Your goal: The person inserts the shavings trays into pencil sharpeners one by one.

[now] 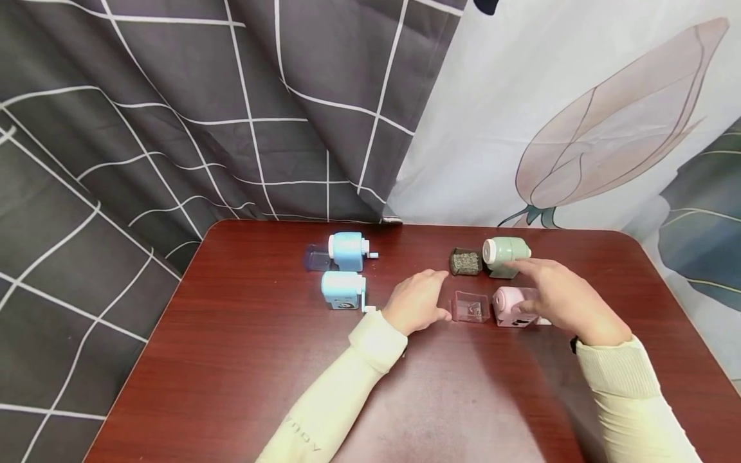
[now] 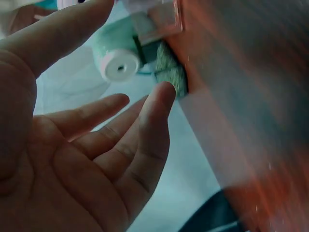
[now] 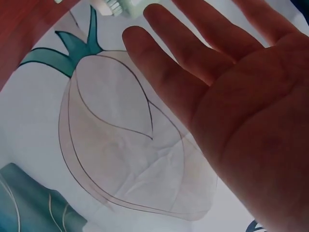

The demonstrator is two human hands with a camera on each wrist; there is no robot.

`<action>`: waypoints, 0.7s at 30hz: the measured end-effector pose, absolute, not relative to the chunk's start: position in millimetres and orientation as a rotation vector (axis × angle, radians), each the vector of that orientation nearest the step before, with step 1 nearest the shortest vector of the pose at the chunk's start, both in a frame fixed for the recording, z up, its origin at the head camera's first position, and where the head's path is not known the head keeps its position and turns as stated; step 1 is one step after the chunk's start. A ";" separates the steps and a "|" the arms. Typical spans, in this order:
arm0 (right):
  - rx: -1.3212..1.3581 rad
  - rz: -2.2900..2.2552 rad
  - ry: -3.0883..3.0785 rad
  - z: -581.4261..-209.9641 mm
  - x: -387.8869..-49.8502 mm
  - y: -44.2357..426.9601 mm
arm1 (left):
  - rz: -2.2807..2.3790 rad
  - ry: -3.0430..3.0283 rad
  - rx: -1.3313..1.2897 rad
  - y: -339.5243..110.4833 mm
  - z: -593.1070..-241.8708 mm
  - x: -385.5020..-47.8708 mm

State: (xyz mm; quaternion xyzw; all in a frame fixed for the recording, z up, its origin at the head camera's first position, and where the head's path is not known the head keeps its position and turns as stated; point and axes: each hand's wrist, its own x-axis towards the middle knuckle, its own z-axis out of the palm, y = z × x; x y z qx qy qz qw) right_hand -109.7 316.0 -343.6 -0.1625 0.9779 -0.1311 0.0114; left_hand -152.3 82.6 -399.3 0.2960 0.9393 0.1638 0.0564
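On the right of the table stand a pink crank pencil sharpener (image 1: 507, 307) and, behind it, a green one (image 1: 503, 254). A clear pink drawer (image 1: 470, 308) with a few scraps inside lies left of the pink sharpener. Beside the green sharpener is a dark drawer (image 1: 466, 262) full of shavings. My left hand (image 1: 418, 301) hovers just left of both drawers, holding nothing, its fingers spread in the left wrist view. Over the right side of the pink sharpener, partly hiding it, is my right hand (image 1: 570, 299); its fingers look straight in the right wrist view.
Left of my left hand stand two blue crank sharpeners, one (image 1: 349, 251) behind the other (image 1: 343, 289). A dark blue drawer (image 1: 318, 257) sits beside the rear one. A curtain (image 1: 324, 116) hangs along the back edge of the brown table (image 1: 243, 360).
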 end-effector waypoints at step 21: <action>-0.479 -0.308 3.000 -353.2 -107.9 318.4 | 0.406 2.875 0.949 114.2 -421.6 -145.9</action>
